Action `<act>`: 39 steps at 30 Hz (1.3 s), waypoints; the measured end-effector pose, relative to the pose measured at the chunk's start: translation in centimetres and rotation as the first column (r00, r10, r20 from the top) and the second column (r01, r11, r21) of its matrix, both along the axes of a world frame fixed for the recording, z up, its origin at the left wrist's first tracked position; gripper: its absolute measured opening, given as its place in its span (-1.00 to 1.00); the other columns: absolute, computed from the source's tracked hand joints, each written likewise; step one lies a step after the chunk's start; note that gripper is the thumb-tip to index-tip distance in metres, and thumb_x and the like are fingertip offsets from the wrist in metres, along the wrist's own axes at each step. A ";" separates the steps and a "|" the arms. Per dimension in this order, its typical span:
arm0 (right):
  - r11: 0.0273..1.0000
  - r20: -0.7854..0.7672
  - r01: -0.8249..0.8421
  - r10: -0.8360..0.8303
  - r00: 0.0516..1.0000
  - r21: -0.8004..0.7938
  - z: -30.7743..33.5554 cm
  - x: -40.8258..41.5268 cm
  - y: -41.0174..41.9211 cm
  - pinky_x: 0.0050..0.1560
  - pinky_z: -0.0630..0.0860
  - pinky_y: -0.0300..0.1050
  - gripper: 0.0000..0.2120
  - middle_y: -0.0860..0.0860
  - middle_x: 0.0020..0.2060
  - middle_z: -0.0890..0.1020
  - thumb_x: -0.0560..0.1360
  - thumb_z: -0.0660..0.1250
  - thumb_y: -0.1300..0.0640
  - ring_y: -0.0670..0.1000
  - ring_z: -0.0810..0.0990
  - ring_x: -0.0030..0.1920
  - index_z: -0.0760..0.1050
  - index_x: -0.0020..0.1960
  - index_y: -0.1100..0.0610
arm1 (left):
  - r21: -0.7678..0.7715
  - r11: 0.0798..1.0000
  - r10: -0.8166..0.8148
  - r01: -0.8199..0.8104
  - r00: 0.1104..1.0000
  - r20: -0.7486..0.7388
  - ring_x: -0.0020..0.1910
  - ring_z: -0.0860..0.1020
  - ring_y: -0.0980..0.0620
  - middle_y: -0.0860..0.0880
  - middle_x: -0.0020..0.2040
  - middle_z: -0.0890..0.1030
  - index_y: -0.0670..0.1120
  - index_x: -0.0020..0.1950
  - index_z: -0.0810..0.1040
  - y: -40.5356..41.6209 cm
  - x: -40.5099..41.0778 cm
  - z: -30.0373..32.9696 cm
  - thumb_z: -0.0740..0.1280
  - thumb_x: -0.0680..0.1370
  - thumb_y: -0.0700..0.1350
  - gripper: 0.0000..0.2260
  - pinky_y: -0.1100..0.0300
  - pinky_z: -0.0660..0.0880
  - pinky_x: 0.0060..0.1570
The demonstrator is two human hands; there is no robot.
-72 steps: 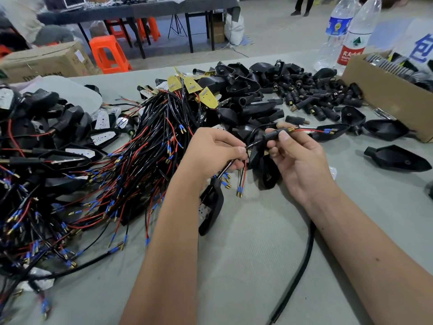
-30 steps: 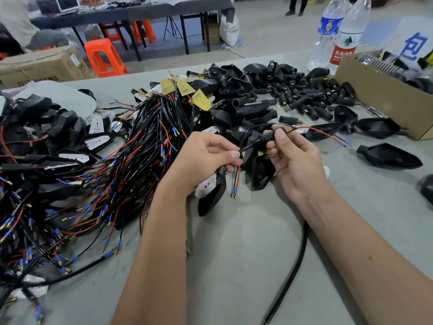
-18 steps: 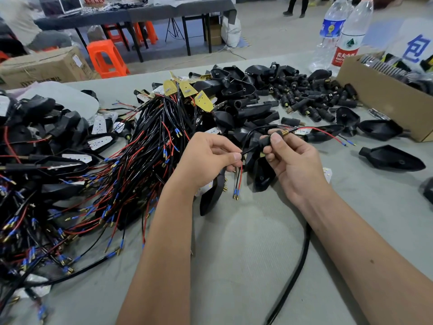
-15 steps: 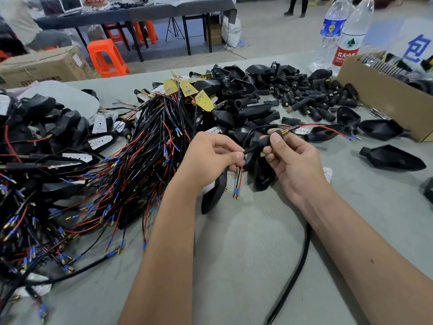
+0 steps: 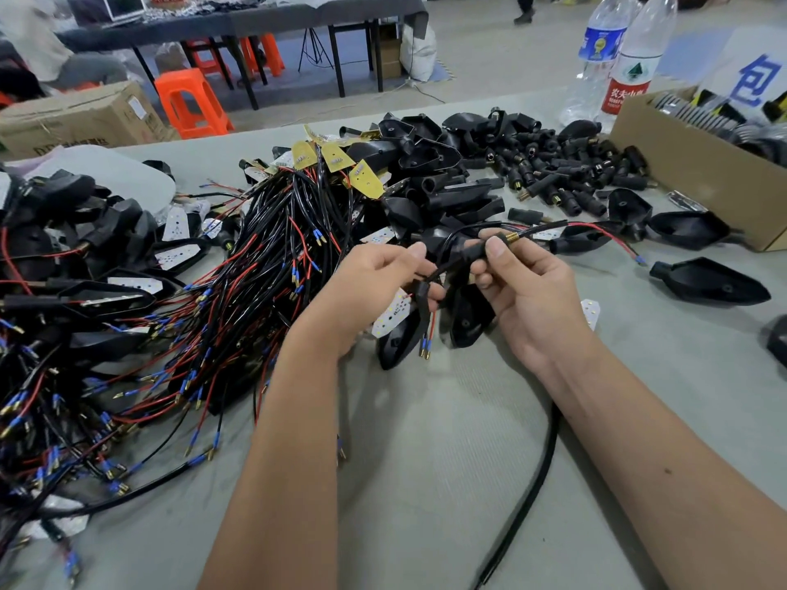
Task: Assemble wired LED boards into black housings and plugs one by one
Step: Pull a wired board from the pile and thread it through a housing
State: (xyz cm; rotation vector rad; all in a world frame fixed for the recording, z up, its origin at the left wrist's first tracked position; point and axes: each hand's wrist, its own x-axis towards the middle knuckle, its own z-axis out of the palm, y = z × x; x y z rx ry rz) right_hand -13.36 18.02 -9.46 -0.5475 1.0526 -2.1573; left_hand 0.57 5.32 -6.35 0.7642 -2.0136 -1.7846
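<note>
Partly hidden plug (image 5: 476,251) under right thumb, hands (image 5: 528,291) gripping cable (image 5: 443,270)

The near part of the black housing (image 5: 398,338) is hidden beneath the left hand (image 5: 366,287), and how its LED board (image 5: 389,315) is seated cannot be told. The plug (image 5: 477,251) is largely covered by the thumb of the right hand (image 5: 528,300). The cardboard box (image 5: 698,172) is cut off by the right edge, its contents blurred. The wire bundle (image 5: 170,334) is cropped at the left edge. Both forearms run off the bottom edge, as does the black cable (image 5: 536,474) on the desk (image 5: 426,483).
</note>
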 end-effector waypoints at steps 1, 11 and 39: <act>1.000 0.018 0.000 0.001 1.000 -0.015 0.1 -0.1 0.1 -0.18 0.55 -0.28 -0.90 0.13 -0.12 0.69 0.61 0.32 0.30 -0.05 0.58 -0.25 0.60 0.09 0.25 | 0.012 0.999 -0.035 0.035 0.998 0.044 -0.06 0.74 -0.14 -0.19 -0.06 0.75 -0.24 0.14 0.63 -0.2 0.2 0.0 0.21 0.73 0.03 -0.64 -0.03 0.66 0.07; 0.983 0.271 -0.061 0.107 0.957 -0.172 0.7 -0.8 0.7 -0.15 0.51 -0.29 -0.74 0.09 -0.07 0.69 0.50 0.31 0.25 -0.05 0.55 -0.20 0.56 0.17 0.24 | -0.076 0.966 -0.250 0.249 0.968 -0.013 0.12 0.70 -0.04 -0.11 0.07 0.75 -0.12 0.15 0.70 -1.4 2.0 0.1 0.45 0.53 -0.21 -0.80 0.26 0.58 0.06; 0.996 0.161 -0.072 0.079 0.984 -0.045 0.9 -0.4 0.7 -0.16 0.49 -0.22 -0.75 0.10 -0.10 0.62 0.51 0.36 0.12 -0.05 0.52 -0.19 0.63 0.13 0.21 | -0.024 0.978 -0.202 0.205 0.976 0.080 -0.22 0.55 -0.24 -0.33 -0.11 0.59 -0.09 0.10 0.76 -0.6 1.6 0.8 0.28 0.56 -0.08 -0.72 0.00 0.50 -0.22</act>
